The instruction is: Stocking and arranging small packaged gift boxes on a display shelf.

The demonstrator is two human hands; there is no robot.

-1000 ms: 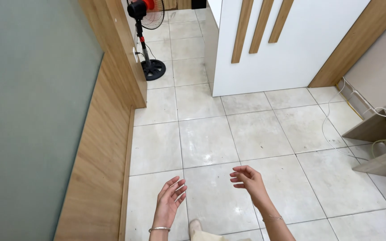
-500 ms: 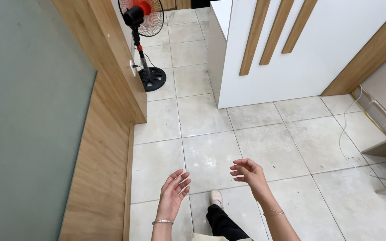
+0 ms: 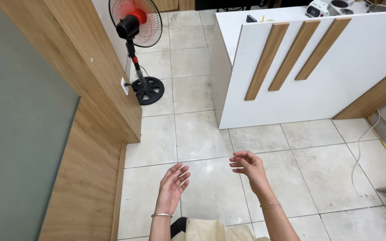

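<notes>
Two hands, one standing fan (image 3: 136, 27), one white counter (image 3: 318, 76). Left hand (image 3: 173, 185) and right hand (image 3: 248, 166) raised over tiled floor (image 3: 202, 134), fingers loosely curled, grip released, holding nothing.

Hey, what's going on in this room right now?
A person stands on a tiled floor with both hands raised and empty. The left hand and right hand are open, fingers loosely curled, touching nothing. Ahead stand a pedestal fan by a wooden wall and a white counter with wooden slats.

Fan (image 3: 135, 24) top cut off by frame edge; countertop items (image 3: 336, 6) too small to ID.
</notes>
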